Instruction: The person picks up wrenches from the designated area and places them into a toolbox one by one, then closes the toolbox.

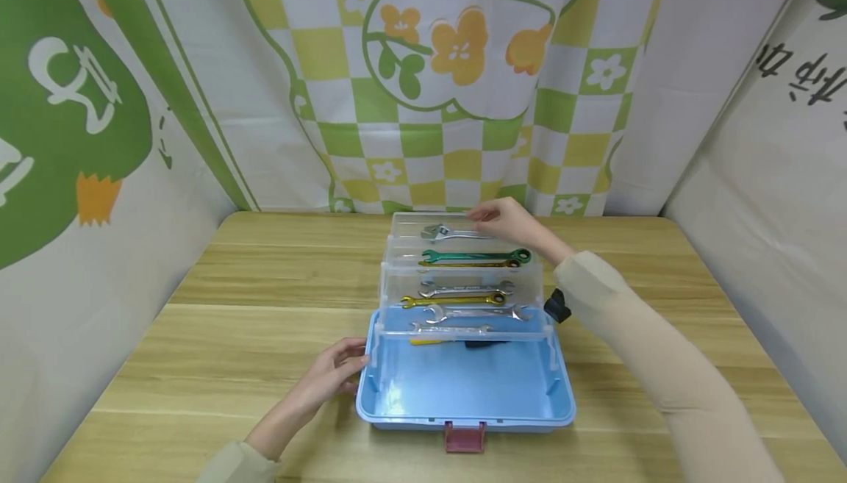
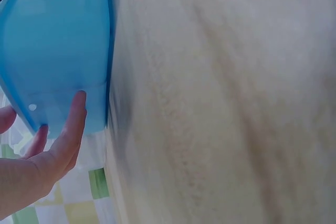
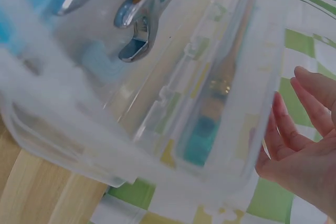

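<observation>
A blue toolbox (image 1: pixel 463 391) stands on the table, its clear stepped trays (image 1: pixel 389 251) raised toward the back. On the trays lie an adjustable wrench (image 1: pixel 438 231), a green ratchet wrench (image 1: pixel 473 256), a gold wrench (image 1: pixel 453 301), a silver open-end wrench (image 1: pixel 473 314) and others. My left hand (image 1: pixel 334 365) rests its fairly straight fingers against the box's left wall, seen also in the left wrist view. At the back rim of the top tray is my right hand (image 1: pixel 508 220), fingers loosely bent beside the clear plastic, thumb apart. Whether its fingertips touch the rim I cannot tell.
A pink latch (image 1: pixel 465 439) hangs at the box's front. Yellow and black tool parts (image 1: pixel 486 343) show beneath the lowest tray. A small black object (image 1: pixel 557 306) is by the right sleeve. Patterned curtains (image 1: pixel 437 152) hang behind the wooden table (image 1: pixel 265 284).
</observation>
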`<state>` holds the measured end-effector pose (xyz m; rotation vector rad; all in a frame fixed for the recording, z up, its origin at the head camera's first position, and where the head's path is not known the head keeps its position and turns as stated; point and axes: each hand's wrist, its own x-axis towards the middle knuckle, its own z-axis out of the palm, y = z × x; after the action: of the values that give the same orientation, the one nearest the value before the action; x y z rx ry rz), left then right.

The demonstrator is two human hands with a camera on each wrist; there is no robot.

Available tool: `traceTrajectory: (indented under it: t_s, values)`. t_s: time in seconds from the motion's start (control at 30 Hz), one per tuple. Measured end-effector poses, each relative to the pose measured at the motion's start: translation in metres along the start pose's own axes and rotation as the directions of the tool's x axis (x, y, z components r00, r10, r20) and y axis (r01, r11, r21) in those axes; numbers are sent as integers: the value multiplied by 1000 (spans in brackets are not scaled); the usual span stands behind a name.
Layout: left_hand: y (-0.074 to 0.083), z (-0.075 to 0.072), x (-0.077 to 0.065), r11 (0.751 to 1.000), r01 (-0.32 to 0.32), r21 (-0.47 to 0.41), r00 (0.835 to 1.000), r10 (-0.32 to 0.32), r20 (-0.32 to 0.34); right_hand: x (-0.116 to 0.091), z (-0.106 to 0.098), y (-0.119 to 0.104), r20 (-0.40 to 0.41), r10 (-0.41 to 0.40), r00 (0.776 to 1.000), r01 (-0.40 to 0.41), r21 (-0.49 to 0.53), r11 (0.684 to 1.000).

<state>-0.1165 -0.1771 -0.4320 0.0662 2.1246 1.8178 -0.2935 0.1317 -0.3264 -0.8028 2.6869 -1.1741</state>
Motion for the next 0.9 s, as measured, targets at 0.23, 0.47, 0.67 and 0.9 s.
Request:
traceTrajectory:
  t_s: [0.23,0.47,0.67,0.9]
  values:
    - [3,-8,1,1000,-4,26,997,2,71,-27,-11,7,-54,21,998,-18,58,998]
    - [10,-21,8,995,-58,76,989,47,139,-53,-20,16,-172,26,985,-6,116,993]
    - [17,-32,18,994,-48,95,994,39,99,-68,-23,31,-258,51,965,-13,146,989]
    - [24,-41,37,993,-45,106,999,42,28,-81,-23,47,-308,166,937,-105,205,973]
